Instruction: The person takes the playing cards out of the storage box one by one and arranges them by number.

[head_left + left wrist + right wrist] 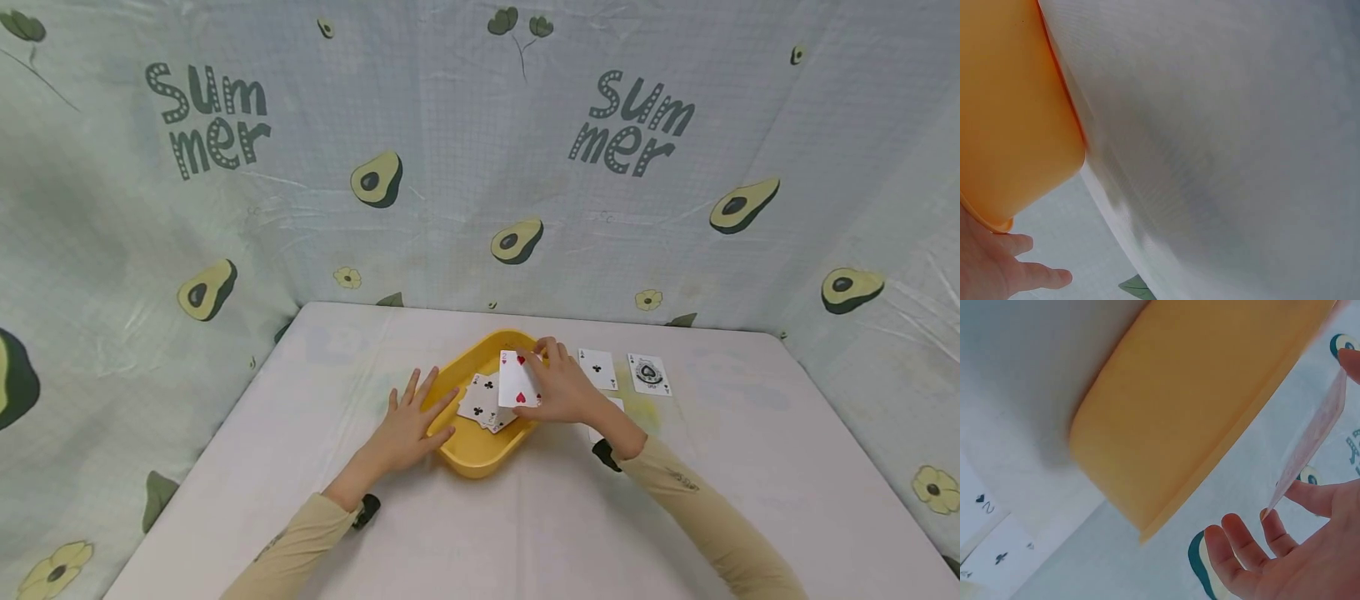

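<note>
A yellow plastic basin (472,457) stands on the table with several playing cards (477,400) inside, a clubs card among those on top. My left hand (405,429) rests with spread fingers on the basin's left rim; in the left wrist view its fingers show just past the basin's edge. Over the basin's right side, my right hand (562,385) pinches a two of hearts (516,379), face up. The right wrist view shows this card edge-on between thumb and fingers, above the rim.
Right of the basin lie an ace of clubs (597,369) and an ace of spades (649,375). Nearer, a two of spades (979,515) is partly hidden by the right wrist in the head view. A printed cloth (450,100) hangs behind the table.
</note>
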`<action>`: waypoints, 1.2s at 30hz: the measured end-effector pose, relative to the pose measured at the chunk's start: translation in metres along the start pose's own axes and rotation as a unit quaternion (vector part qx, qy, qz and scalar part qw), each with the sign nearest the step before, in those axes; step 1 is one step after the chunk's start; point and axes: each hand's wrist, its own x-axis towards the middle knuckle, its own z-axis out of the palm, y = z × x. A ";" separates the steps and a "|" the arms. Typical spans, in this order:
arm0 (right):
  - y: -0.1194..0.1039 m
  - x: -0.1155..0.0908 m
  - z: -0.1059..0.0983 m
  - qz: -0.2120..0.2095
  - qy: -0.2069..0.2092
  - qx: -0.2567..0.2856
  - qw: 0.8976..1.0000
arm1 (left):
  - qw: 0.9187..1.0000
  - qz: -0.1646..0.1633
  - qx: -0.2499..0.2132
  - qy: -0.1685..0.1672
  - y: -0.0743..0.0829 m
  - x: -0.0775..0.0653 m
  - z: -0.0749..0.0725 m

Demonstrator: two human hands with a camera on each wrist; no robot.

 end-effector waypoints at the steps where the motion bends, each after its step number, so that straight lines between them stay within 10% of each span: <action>1: 0.001 -0.002 -0.001 -0.001 0.002 -0.002 1.000 | 1.000 0.001 -0.001 0.000 0.000 0.000 0.000; 36: 0.086 -0.096 0.005 0.016 0.020 -0.027 0.999 | 1.000 0.004 -0.003 -0.009 0.002 -0.002 -0.004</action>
